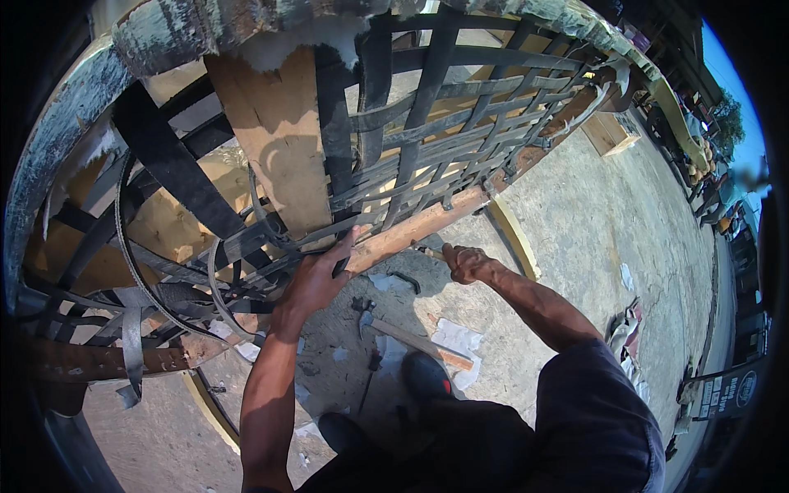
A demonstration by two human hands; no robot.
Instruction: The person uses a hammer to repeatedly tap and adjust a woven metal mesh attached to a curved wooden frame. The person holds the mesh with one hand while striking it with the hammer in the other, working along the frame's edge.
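Note:
A tipped sofa-like frame with dark woven webbing straps [427,82] stands in front of me, and a bare wooden rail [419,227] runs along its lower side. My left hand [316,278] lies against that rail near its left part, fingers stretched out, holding nothing. My right hand [465,264] is closed round a slim hand tool [429,251] with a pale section and a dark tip. Its tip points at the underside of the rail; whether they touch I cannot tell. The handle end is hidden in my fist.
A hammer [415,340] with a wooden handle lies on the concrete floor [592,263] by my shoes, among white scraps [457,345]. Loose straps [131,345] dangle at the left. A wide board [283,148] crosses the frame. A wooden box [610,131] stands beyond the rail.

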